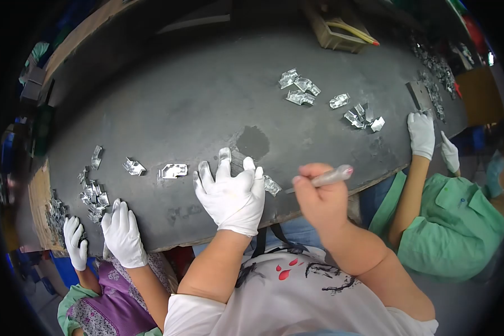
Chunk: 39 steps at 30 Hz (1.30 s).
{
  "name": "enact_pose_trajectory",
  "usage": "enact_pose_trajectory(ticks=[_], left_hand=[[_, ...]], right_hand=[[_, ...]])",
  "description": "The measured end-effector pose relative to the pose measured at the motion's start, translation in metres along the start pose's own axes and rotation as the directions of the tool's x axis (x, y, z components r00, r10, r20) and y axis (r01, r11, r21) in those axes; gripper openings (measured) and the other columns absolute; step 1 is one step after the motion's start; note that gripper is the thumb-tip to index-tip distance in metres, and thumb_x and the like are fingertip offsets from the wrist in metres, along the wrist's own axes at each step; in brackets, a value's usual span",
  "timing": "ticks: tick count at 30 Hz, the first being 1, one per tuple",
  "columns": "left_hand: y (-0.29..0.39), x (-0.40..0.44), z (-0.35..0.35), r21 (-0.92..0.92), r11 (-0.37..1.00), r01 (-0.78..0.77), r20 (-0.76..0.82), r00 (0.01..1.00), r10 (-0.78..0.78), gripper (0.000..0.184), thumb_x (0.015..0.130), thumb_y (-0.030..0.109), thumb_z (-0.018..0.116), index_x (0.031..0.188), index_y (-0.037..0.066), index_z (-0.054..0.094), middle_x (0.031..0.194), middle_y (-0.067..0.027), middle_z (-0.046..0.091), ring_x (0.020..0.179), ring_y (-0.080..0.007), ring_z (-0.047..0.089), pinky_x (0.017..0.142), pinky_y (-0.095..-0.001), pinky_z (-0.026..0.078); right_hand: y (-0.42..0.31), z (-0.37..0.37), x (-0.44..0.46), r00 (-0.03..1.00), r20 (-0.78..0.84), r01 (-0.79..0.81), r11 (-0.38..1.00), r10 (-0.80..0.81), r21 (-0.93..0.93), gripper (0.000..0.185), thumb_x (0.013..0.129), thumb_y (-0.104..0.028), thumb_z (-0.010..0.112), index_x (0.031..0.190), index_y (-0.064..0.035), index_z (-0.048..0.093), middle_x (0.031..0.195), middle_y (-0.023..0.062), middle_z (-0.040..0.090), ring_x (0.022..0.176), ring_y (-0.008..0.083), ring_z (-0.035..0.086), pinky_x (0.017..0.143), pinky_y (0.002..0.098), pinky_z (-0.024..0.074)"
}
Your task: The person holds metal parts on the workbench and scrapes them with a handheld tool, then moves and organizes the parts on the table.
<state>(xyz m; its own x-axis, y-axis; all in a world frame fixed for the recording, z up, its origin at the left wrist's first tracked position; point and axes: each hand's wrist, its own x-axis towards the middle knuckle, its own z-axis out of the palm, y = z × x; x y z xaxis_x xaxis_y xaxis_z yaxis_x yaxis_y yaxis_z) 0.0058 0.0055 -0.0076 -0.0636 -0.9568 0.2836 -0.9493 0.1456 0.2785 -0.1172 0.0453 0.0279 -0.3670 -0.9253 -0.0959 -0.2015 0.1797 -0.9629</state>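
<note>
Toolwork seemed underway by the tabletop's front edge point(179, 231), my left hand point(233, 196) spread beside a metal piece point(272, 186), my right hand point(322, 201) gripping a pen-like tool point(333, 176), calling for aim.

1 cam only, on the head of the wearer point(302, 302), looking fwd + steeply down at the worktop point(179, 106). V. wide lens: worktop edges bow, corners go black. Fairly near: L hand point(231, 200) and R hand point(322, 196) sit mid-frame, own shirt at btm, worktop's far side up top. Reaches me-side co-workers too: purple apron point(117, 297) at L, green top point(448, 224) at R.
</note>
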Motion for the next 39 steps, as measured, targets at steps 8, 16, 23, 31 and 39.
enact_pose_trajectory(ticks=[8,16,23,31,39], left_hand=[[-0.003,0.000,0.000,-0.002,1.000,0.023,0.124,0.992,-0.023,0.022,0.075,0.036,0.058,0.092,0.025,0.067,0.122,-0.0089,0.051,0.109,-0.0437,0.043,0.096,-0.0510,0.028],[-0.004,-0.002,0.006,0.034,0.999,0.007,0.118,0.993,-0.011,0.023,0.075,0.036,0.058,0.093,0.025,0.066,0.120,-0.0091,0.053,0.108,-0.0436,0.044,0.095,-0.0514,0.029],[-0.003,-0.004,-0.003,0.019,1.000,-0.009,0.110,0.994,0.007,0.022,0.075,0.036,0.058,0.093,0.024,0.066,0.120,-0.0091,0.052,0.109,-0.0427,0.043,0.096,-0.0511,0.029],[0.000,0.000,-0.001,0.022,0.992,-0.121,-0.027,0.992,0.122,0.019,0.072,0.026,0.062,0.089,0.018,0.063,0.111,-0.0087,0.056,0.099,-0.0401,0.049,0.088,-0.0508,0.037],[-0.036,0.029,-0.021,0.278,0.958,-0.076,-0.054,0.994,0.095,0.046,0.064,0.029,0.069,0.107,0.020,0.053,0.116,-0.0103,0.051,0.104,-0.0397,0.045,0.086,-0.0517,0.037]], right_hand=[[0.002,0.005,0.002,0.823,0.198,0.567,0.790,-0.533,-0.234,0.017,0.066,-0.010,0.067,0.081,-0.0075,0.060,0.076,0.0071,0.056,0.069,0.0233,0.056,0.061,0.0315,0.0449],[0.003,0.009,0.002,0.779,0.295,0.627,0.690,-0.553,-0.362,0.020,0.058,-0.008,0.065,0.076,-0.0116,0.058,0.072,0.0056,0.054,0.064,0.0273,0.052,0.056,0.0357,0.0436],[0.026,-0.018,0.038,0.923,0.123,-0.383,0.845,0.364,0.372,0.012,0.073,-0.004,0.062,0.082,-0.0005,0.055,0.070,0.0029,0.055,0.056,0.0100,0.053,0.046,0.0266,0.0442],[0.024,-0.066,0.012,0.987,-0.159,0.000,0.973,0.038,0.229,0.032,0.072,-0.002,0.065,0.102,0.0038,0.054,0.078,0.0049,0.058,0.069,0.0086,0.054,0.061,0.0229,0.0455],[0.028,-0.085,0.014,0.964,-0.256,0.093,0.992,-0.068,0.088,0.030,0.074,-0.007,0.065,0.102,0.0025,0.058,0.084,0.0065,0.060,0.072,0.0098,0.055,0.064,0.0229,0.0457]])
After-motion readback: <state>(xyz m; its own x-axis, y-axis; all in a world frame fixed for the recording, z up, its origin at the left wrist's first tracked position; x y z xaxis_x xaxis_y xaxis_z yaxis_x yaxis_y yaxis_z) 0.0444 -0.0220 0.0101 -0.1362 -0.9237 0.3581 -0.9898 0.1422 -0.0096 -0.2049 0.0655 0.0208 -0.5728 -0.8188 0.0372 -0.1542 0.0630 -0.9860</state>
